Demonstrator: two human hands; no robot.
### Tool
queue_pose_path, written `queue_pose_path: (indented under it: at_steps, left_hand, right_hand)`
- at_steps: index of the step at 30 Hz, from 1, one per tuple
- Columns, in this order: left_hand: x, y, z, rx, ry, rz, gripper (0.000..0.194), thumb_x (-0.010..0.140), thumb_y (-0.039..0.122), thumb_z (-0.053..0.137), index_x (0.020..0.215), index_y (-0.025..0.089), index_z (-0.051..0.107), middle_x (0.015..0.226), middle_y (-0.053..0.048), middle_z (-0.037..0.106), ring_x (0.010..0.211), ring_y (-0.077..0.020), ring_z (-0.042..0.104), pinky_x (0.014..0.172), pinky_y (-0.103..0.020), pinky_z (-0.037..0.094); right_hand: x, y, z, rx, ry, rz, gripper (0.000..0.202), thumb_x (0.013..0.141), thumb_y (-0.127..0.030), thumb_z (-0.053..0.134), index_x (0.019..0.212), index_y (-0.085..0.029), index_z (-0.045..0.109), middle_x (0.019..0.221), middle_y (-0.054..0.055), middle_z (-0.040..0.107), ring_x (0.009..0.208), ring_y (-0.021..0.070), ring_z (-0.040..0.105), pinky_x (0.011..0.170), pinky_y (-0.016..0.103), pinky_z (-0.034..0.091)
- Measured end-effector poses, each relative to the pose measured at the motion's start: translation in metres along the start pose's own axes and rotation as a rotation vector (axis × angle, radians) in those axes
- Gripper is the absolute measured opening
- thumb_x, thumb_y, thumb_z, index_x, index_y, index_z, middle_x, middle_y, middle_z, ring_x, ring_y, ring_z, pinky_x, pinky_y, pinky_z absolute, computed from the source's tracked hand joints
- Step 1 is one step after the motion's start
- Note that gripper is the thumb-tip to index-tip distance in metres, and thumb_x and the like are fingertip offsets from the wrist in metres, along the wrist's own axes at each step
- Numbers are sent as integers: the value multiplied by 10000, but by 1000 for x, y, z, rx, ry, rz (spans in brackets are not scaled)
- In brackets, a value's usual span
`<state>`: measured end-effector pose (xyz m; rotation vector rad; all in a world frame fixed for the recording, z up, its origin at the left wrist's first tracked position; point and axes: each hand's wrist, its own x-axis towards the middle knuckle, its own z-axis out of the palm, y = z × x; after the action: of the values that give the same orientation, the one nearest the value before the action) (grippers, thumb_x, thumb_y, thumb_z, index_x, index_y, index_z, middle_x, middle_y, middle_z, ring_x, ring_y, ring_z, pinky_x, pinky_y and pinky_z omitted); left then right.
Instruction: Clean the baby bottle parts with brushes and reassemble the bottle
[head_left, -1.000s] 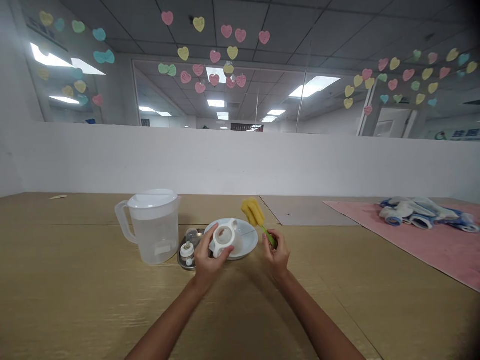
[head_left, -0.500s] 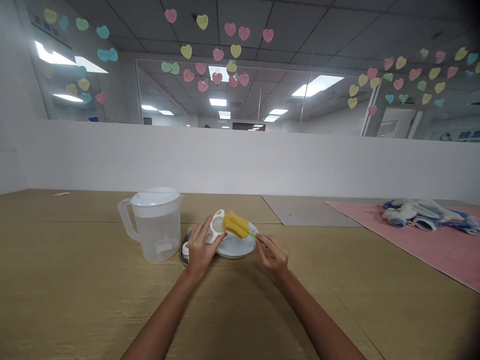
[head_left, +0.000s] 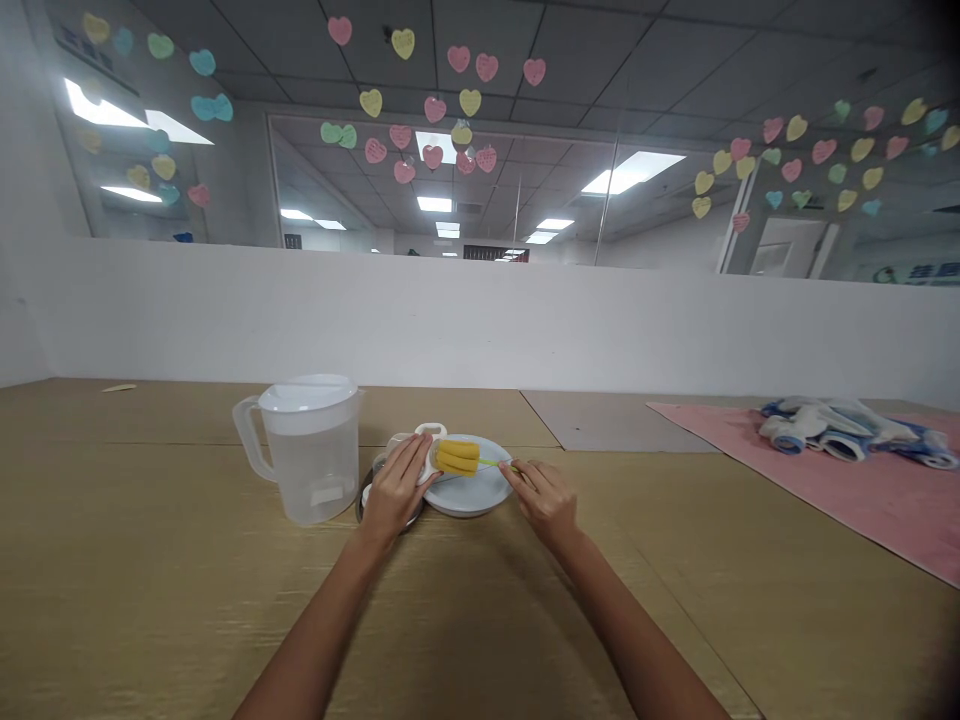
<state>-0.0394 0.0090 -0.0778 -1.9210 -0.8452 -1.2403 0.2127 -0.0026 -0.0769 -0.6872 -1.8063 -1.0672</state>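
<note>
My left hand (head_left: 396, 487) is closed around a white plastic piece with a loop handle (head_left: 431, 428), much of it hidden by the fingers. In my right hand (head_left: 547, 500) the thin green stem of a sponge brush (head_left: 459, 458) is pinched. Its yellow sponge head meets the opening of the white piece; how far it goes in, I cannot tell. Beneath both is a shallow white bowl (head_left: 469, 507). Under and beside my left hand, a dark-rimmed round dish (head_left: 411, 524) with whitish parts is partly covered.
A clear lidded pitcher (head_left: 315, 460) holding liquid stands left of my left hand. On the right, white and blue gloves (head_left: 847, 430) lie on a pink mat (head_left: 862, 500). A grey sheet (head_left: 607, 425) lies farther back, before the white wall (head_left: 465, 320).
The white piece has turned and moved slightly left with my left hand. The brush has swung level, and its sponge head now points straight into the white piece's opening.
</note>
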Motion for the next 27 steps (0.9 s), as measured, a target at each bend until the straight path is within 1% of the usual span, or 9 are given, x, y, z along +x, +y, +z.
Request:
queue_pose_path:
  at_steps: [3,7,13,16,23,25,27]
  left_hand:
    - [-1,2,3,30,5,25,557,846,255,530,1355,148,330,1176,-117,597,1084,-228,558,917,-359,478]
    - [0,6,3,59,20,57,544,844,229,534,1344,125,347,1152,-120,613,1071,-232,568,902,-356,491]
    - [2,16,2,17,-54,134,499,866,216,490,1340,132,361,1174,-117,606,1098,-227,557,925,-356,487]
    - [3,18,3,19,-48,135,503,862,203,493,1342,130,361,1175,-120,605,1096,-232,560,926,-364,490]
    - [2,19,5,-12,-36,109,501,865,202,484,1347,149,356,1180,-119,602,1109,-230,552,928,-368,491]
    - [2,23,5,-26,-40,113,509,860,203,497,1345,140,355,1179,-125,602,1117,-231,546,927,-368,491]
    - [2,28,6,-48,-54,145,506,858,199,502,1339,134,360,1182,-126,600,1125,-224,540,935,-358,485]
  right_hand:
    - [0,-3,0,-31,-7,-14,314,796,-41,532,1024,-221,652,838,35,684,757,148,579,698,268,446]
    - [-1,-7,0,-57,7,-3,294,819,-57,518,1012,-234,652,821,28,687,735,137,583,685,262,448]
    - [-2,-19,1,-18,14,-16,274,847,-104,503,1026,-259,642,857,41,693,740,139,605,673,278,464]
    - [-1,-22,1,-8,39,-24,273,847,-101,507,1027,-251,647,855,42,697,740,149,607,660,289,473]
    - [-2,-25,2,39,30,30,277,863,-137,498,1063,-270,637,862,42,698,723,143,619,663,285,496]
    - [-1,-27,3,27,29,15,274,856,-126,505,1050,-263,643,855,43,699,712,146,619,656,289,499]
    - [1,-31,4,14,30,-29,257,848,-119,516,1016,-254,656,846,44,701,703,150,618,642,292,501]
